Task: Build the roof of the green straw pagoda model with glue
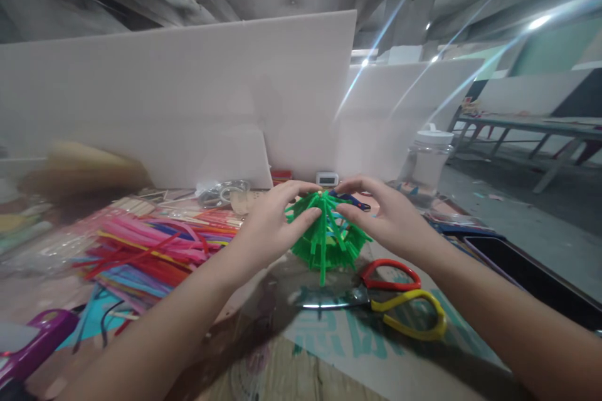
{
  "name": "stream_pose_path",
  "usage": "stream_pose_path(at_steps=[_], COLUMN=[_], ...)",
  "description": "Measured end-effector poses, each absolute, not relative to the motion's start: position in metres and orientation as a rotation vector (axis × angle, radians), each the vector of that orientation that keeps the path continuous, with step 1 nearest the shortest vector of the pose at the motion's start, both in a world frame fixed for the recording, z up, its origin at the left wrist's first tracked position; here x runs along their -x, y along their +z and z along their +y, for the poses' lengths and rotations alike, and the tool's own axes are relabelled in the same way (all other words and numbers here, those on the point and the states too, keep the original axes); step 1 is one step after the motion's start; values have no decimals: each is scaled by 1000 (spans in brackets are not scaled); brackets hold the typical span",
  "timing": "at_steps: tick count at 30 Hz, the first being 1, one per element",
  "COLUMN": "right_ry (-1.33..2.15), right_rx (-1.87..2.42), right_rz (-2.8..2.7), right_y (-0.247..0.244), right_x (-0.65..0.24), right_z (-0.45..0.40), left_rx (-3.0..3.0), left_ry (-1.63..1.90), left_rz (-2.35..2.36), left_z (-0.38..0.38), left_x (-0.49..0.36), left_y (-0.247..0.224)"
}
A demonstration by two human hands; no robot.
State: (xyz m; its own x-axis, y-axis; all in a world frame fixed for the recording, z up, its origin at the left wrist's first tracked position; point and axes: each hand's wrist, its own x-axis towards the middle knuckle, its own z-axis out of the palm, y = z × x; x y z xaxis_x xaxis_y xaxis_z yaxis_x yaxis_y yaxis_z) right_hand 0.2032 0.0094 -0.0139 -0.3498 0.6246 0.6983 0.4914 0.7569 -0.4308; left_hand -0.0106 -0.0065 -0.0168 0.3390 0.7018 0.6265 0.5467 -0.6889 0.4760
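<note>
A green cone-shaped craft (324,238), made of fuzzy strips that spread out from a pointed top, stands at the middle of the table. My left hand (277,225) curves around its left side, thumb and fingertips against the upper strips. From the right, my right hand (383,216) holds it in the same way, its fingertips near the top. Scissors (367,297) with one red and one yellow handle lie just in front of the craft, blades pointing left.
Colourful fuzzy strips (155,244) are piled at the left, near a purple tool (44,338). A clear bottle (429,160) and a dark phone (536,279) are at the right. White boards (188,94) and a small digital display (327,179) stand behind.
</note>
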Motion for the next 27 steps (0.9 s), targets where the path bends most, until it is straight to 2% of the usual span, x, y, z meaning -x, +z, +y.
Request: stream_pose_path(at_steps=[9,16,27], right_ry=[56,-475,-623], right_rx=[746,406,443], right_rz=[-2075,-2183,-2197], right_y=[-2,-8,-16], right_x=[-209,-210,-211], right_z=[-2,1,10], left_rx=[-2461,-2447,-2447], left_ry=[1281,1263,1280], left_rz=[1096,1123,1115], left_z=[-7,-4,-5], left_x=[10,12,11], left_y=[-18,-18,-19])
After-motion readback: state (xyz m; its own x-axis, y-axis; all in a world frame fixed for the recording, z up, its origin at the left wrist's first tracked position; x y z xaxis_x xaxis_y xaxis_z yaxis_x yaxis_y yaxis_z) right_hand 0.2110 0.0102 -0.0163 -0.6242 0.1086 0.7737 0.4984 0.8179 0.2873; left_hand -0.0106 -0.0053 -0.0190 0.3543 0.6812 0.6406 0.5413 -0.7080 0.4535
